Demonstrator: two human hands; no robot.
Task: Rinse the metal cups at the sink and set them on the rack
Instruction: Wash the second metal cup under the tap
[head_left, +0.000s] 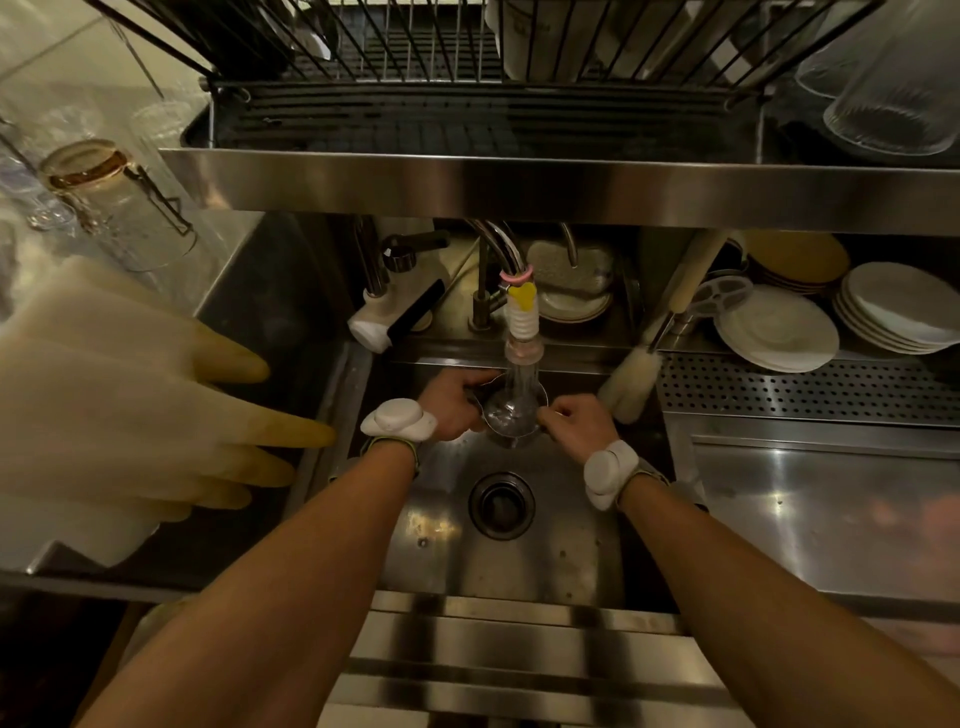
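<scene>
A shiny metal cup (511, 413) sits under the tap's nozzle (522, 332), and water streams down into it. My left hand (452, 402) grips the cup's left side and rim. My right hand (576, 423) pinches its right rim. Both hands hold the cup over the steel sink (441, 525), above the round drain (501, 503). The dark wire rack (467, 57) stands on the steel shelf above the sink. Both wrists carry white bands.
Pale rubber gloves (130, 405) hang at the left, close to the camera. A bottle brush (631, 384) leans at the sink's right edge. Stacked white plates (779, 327) rest on a perforated tray at the right. Glass jars (893, 93) sit on the upper shelves.
</scene>
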